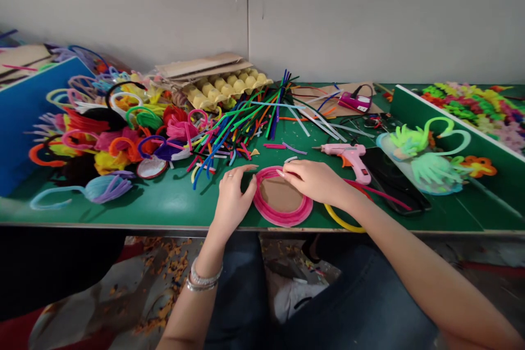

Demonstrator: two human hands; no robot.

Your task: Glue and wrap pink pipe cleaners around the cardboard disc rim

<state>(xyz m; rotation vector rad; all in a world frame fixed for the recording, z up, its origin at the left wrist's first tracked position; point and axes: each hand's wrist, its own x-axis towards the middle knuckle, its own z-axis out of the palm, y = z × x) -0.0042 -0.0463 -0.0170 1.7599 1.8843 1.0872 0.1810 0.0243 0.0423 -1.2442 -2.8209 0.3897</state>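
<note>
A round cardboard disc [281, 197] rimmed with pink pipe cleaner lies flat near the front edge of the green table [172, 202]. My left hand [233, 197] rests against the disc's left rim, fingers stretched out and together, thumb on the pink rim. My right hand [315, 180] lies over the disc's upper right rim, fingers pressed down on the pink pipe cleaner. A pink glue gun [348, 154] lies just right of my right hand.
Loose pipe cleaners [241, 120] fan out behind the disc. Finished colourful pipe-cleaner pieces [106, 131] are heaped at left beside a blue board [20, 115]. An egg tray [225, 85], a black phone [394, 180], a green swan piece [426, 158] and a yellow ring [340, 220] are nearby.
</note>
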